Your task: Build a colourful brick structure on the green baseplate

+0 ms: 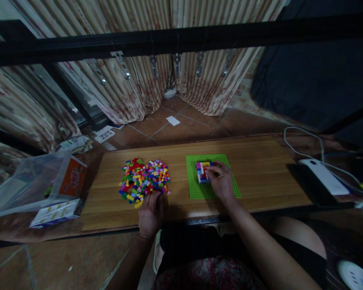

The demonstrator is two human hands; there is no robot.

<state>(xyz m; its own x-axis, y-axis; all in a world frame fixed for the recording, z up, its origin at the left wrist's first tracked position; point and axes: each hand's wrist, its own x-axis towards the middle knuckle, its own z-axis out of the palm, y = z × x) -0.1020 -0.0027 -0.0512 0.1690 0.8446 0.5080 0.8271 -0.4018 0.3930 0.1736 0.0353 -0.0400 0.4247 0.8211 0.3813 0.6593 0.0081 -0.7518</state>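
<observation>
A small block of stacked toy bricks (203,179) in white, blue, pink, yellow and red stands on a green studded baseplate (196,192). My right hand (222,181) comes over the baseplate from the right. Its fingertips are pinched at the top of the stack, on a toy brick that looks red and is partly hidden. A loose pile of many-coloured toy bricks (145,177) lies to the left on the wooden board. At the pile's near edge is my left hand (151,213), its fingers curled together. What those fingers hold, if anything, is hidden.
At the left stand a clear plastic bin (21,177) with an orange box (74,177) and a white carton (56,212). On the right, a white power strip (323,177) with cables lies on a dark pad. A black bar (181,38) crosses above, before striped curtains.
</observation>
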